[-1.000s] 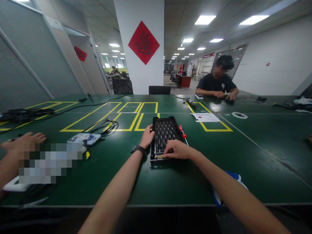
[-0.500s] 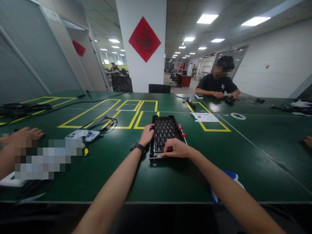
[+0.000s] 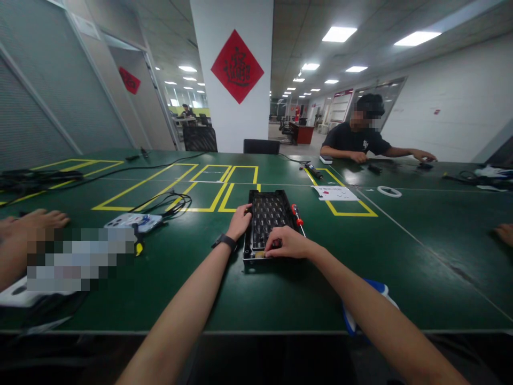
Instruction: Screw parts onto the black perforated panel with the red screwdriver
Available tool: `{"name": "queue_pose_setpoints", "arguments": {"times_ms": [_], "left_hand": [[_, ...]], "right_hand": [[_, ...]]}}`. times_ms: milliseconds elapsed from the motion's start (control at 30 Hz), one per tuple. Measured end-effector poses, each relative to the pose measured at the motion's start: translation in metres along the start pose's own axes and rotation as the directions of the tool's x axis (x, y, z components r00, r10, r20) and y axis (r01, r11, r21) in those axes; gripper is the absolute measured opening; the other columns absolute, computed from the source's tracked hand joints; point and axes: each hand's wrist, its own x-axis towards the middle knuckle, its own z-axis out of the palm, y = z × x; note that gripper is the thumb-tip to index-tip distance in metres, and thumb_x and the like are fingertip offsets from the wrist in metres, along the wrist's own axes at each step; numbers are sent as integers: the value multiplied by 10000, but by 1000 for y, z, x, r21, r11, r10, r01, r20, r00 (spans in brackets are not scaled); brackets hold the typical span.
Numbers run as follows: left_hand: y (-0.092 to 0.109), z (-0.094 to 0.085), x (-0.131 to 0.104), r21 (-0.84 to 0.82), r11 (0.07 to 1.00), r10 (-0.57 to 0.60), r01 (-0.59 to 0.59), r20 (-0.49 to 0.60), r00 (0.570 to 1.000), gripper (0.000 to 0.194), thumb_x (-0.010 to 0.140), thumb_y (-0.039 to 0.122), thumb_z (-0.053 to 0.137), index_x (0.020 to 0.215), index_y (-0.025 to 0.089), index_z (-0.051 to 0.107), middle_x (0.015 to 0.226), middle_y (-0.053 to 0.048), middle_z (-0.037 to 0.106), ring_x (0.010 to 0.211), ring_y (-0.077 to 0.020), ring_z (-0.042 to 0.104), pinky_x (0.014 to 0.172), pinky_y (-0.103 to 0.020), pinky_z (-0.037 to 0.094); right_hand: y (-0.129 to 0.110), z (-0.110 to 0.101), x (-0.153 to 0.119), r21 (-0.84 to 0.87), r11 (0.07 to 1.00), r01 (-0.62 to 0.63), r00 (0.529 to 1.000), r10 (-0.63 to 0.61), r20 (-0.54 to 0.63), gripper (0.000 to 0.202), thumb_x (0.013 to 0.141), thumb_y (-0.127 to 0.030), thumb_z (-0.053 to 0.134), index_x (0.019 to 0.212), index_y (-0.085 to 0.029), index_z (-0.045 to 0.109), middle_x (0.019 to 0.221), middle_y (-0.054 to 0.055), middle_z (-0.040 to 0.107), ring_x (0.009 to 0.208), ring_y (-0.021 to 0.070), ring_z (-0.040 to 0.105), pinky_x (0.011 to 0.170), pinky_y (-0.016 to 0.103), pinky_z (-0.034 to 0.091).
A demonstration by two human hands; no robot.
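Through the head camera I have my left hand [image 3: 240, 220] clasping the left side of the black box [image 3: 269, 208], thumb at its rim. The box lies just right of that grip, its long axis running away from me. My right hand [image 3: 288, 242] is nearer the close end, fingertips pinched by a yellow strip [image 3: 259, 255]; whether they hold anything I can't tell. Beyond that hand, a screwdriver [image 3: 297, 215] lies along the box's right side.

Bright ceiling panels [image 3: 339, 34] leave soft glare on the dim tabletop [image 3: 256, 302]; edges look stretched
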Motion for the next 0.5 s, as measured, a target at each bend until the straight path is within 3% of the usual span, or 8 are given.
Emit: {"name": "queue_pose_setpoints", "arguments": {"times_ms": [500], "left_hand": [[2,-1,-3,15,1000,7,-7,-9,1000,438,707,140,412,1120,174,552,1137,-73,546,1067,-213,487,978,-376,363]], "right_hand": [[0,3,1,0,999,-42,999,42,2,234,744,-360,610,852,-173,700,775,40,635,693,113,535,633,225,391]]}}
